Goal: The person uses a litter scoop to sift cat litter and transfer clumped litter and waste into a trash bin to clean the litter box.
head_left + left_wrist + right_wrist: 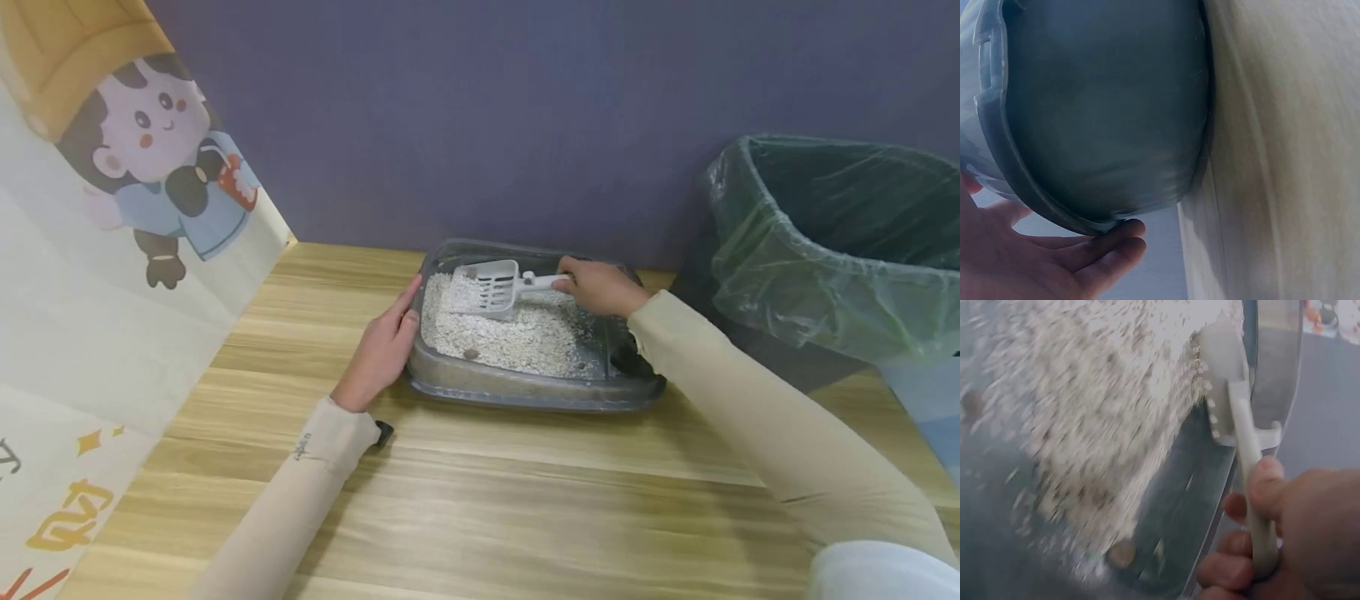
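A grey litter box (510,392) with pale granular litter (517,337) stands on the wooden table. My right hand (606,287) grips the handle of a white slotted litter scoop (491,287), its head over the litter at the back left of the box. In the right wrist view, fingers and thumb wrap the scoop handle (1247,437). Some litter and a brownish clump (471,272) show at the scoop's front. Another clump (471,354) lies near the front wall. My left hand (381,350) rests along the box's left side, its fingers (1107,253) fairly straight against the rim.
To the right stands a bin (832,242) lined with a clear greenish bag. A dark blue-purple wall (510,125) rises right behind the box. On the left is a white panel (75,308) with a cartoon figure. Wooden tabletop (525,517) stretches in front of the box.
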`<state>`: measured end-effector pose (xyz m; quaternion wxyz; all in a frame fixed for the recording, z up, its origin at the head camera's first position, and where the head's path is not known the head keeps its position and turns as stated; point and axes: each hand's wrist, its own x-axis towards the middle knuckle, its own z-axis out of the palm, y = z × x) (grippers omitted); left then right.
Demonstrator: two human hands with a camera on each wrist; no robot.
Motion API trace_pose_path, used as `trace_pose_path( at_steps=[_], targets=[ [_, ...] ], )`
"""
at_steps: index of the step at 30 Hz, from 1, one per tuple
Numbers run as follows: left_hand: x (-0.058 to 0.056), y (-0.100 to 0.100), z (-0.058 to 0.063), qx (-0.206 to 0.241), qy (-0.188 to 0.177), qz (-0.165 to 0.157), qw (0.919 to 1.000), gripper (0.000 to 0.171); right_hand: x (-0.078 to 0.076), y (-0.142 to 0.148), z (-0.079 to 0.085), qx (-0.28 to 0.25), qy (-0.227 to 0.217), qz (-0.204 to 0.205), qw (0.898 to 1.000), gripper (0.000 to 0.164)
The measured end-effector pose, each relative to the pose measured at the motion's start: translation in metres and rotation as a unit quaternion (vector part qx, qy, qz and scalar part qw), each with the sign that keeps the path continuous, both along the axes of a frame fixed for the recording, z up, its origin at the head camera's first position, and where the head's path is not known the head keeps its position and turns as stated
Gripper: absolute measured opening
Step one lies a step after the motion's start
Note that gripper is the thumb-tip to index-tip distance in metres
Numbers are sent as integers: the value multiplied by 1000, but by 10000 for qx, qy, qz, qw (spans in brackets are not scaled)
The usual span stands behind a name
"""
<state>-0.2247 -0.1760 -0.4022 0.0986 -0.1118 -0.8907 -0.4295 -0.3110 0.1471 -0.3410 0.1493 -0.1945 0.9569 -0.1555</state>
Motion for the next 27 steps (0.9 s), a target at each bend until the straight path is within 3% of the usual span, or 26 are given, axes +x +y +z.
trace_pose_path(
  at_steps=[5,8,13,20,27],
  targets=[
    [-1,1,-2,24,-9,-69,10000,49,2,-15,2,-57,-262,160,9995,35],
    [-1,1,-3,2,6,-54,10000,49,10,-8,10,-98,-33,255,9996,33],
    [-3,-1,-3,-72,23,29,10000,48,32,13,31,-85,488,543,9973,24],
    [-2,-2,-1,-63,-23,-22,10000,48,74,35,59,293,498,893,9943,30],
    [-3,-2,-1,21,23,-49,10000,48,94,15,52,347,520,1579,9855,32]
  ],
)
